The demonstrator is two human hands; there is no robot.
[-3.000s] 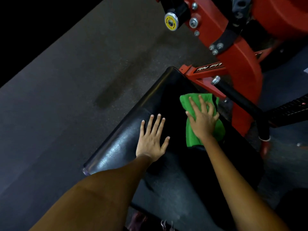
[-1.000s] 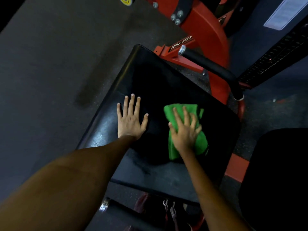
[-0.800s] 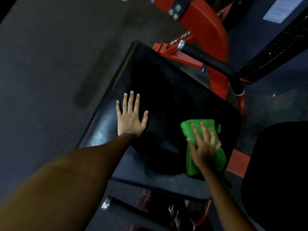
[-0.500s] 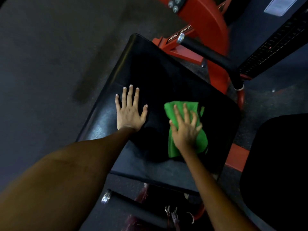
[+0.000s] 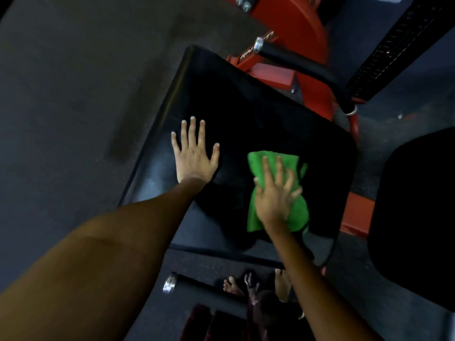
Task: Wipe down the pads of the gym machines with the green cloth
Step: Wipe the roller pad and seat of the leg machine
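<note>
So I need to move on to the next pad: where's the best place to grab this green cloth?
Take the green cloth at its far edge, coming from above. It lies flat under the right hand on the black pad, and that edge shows past the fingertips.

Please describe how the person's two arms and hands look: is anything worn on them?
Both forearms are bare, with no sleeves in view. The left hand and the right hand wear no gloves, and no rings, watch or bracelet show. The fingernails are short and look pale. The right hand is slightly blurred.
</note>
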